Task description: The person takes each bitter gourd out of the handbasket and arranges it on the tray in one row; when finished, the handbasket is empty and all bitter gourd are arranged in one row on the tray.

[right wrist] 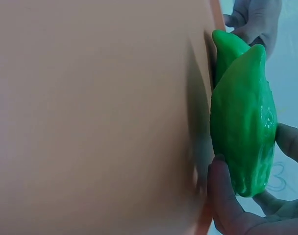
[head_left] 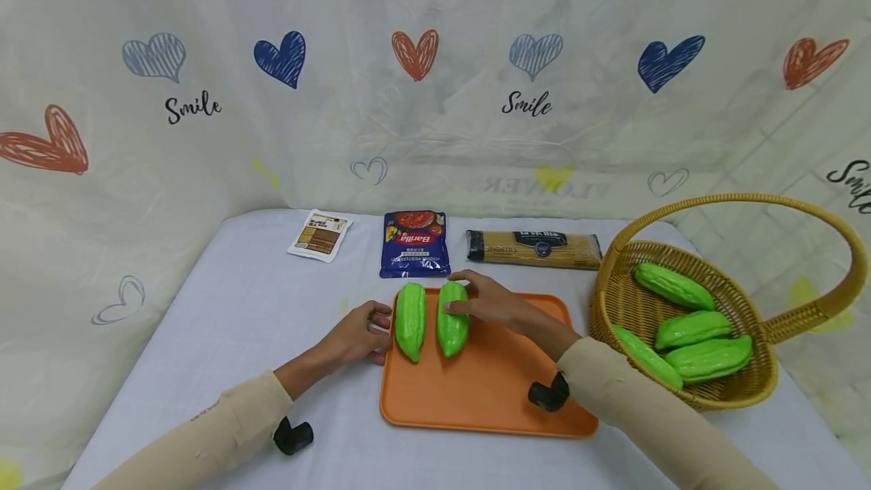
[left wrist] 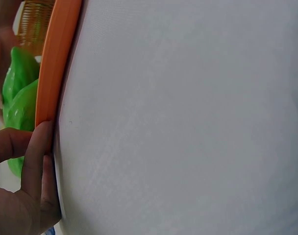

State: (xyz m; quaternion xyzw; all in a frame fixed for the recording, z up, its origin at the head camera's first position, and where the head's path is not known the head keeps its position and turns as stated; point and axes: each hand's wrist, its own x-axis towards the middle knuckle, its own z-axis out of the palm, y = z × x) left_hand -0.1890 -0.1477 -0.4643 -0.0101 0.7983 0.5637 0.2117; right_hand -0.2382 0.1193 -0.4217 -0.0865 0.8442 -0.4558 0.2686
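Observation:
On the orange tray [head_left: 490,392], a bitter melon [head_left: 410,322], bright green and glossy, lies lengthwise along the left side. My right hand [head_left: 493,301] grips a second bitter melon [head_left: 452,327] just right of it, thumb on one side and fingers on the other. In the right wrist view this held melon [right wrist: 244,122] partly covers the other one. My left hand [head_left: 357,335] pinches the tray's left rim, beside the first melon. The left wrist view shows its fingers [left wrist: 35,161] bent against the orange rim [left wrist: 58,58].
A wicker basket [head_left: 772,358] with a tall handle stands at the right, holding several more green bitter melons [head_left: 674,286]. Behind the tray lie a white-and-brown packet [head_left: 321,236], a blue Barilla pouch [head_left: 413,244] and a spaghetti pack [head_left: 534,248]. A printed curtain hangs behind the table.

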